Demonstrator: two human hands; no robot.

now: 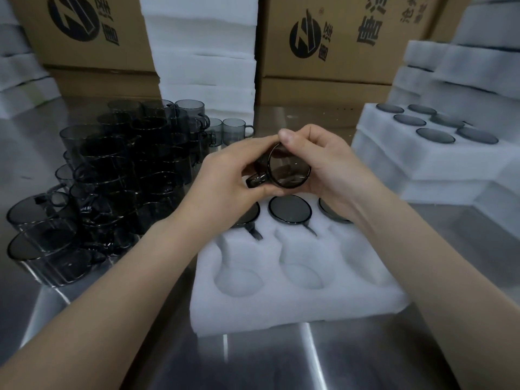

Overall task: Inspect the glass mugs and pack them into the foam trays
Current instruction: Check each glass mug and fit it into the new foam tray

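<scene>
A smoky grey glass mug [287, 173] lies on its side between both hands, its mouth facing me and its handle pointing left. My left hand [225, 178] grips it from the left by the handle side. From the right, my right hand [326, 167] holds its body, thumb over the top rim. Below them a white foam tray [295, 302] lies on the steel table. Its far row holds three mugs, the middle one [289, 209] plainly visible, the outer two partly hidden by my hands. The near pockets are empty.
A pile of loose grey mugs [112, 178] covers the table at the left. Stacked filled foam trays [433, 147] stand at the right. A tall stack of white foam [205, 52] and cardboard boxes [323, 43] line the back.
</scene>
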